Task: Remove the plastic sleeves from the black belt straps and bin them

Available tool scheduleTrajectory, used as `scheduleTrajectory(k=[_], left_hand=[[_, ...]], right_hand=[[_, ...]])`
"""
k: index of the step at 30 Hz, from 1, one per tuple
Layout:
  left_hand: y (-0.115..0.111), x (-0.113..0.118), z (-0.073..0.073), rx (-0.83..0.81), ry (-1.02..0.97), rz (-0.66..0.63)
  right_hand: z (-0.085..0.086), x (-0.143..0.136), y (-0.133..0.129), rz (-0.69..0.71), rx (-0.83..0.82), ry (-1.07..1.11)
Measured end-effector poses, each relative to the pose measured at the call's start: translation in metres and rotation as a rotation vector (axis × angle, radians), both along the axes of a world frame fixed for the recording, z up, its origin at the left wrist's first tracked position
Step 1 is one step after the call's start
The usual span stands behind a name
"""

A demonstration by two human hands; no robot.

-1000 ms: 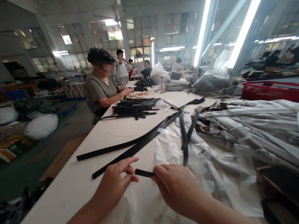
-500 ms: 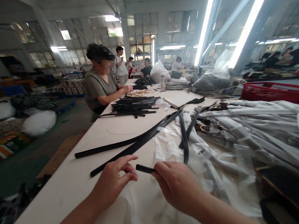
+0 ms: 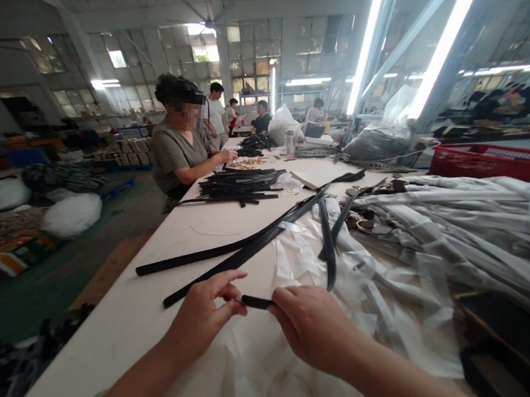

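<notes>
My right hand [image 3: 311, 320] is closed around a narrow black strap [image 3: 256, 302], whose short end sticks out to the left of the fingers. Facing that end is my left hand [image 3: 203, 309], thumb and fingers curled close together at the strap's tip, index finger stretched above. Something small and pale shows between these fingertips, too small to name. Beyond both hands, long black straps [image 3: 235, 255] lie slantwise across the white table [image 3: 139, 311]. Another black strap [image 3: 328, 243] curves down behind my right hand over clear plastic wrapping [image 3: 297, 252].
Plastic-wrapped straps with metal rings [image 3: 457, 219] are heaped on the right, before a red crate [image 3: 486, 162]. A dark open case [image 3: 507, 331] stands near right. Farther along lie short black strips [image 3: 240, 183], where a co-worker [image 3: 176, 145] handles small pieces.
My left fingertips have come in to the end of the black strap, where a gap showed before. The right hand keeps its grip, almost still.
</notes>
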State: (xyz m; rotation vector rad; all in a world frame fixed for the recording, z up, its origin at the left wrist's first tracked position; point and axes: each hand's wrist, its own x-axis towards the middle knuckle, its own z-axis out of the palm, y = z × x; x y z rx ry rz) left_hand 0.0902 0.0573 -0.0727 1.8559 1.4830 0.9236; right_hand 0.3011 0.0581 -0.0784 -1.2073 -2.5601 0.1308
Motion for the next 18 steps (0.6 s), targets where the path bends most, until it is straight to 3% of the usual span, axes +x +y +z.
scheduleTrajectory(k=[8,12,18], left_hand=[[-0.008,0.013,-0.008,0.036,0.131,-0.117],[-0.015,0.02,-0.01,0.014,0.146,-0.157],[-0.01,0.01,0.005,-0.125,0.093,0.04]], right_hand=[[0.006,0.002,0.001,0.158,0.008,-0.191],[0.007,0.002,0.003,0.265,-0.013,-0.173],[0.009,0.02,0.026,0.109,0.058,-0.06]])
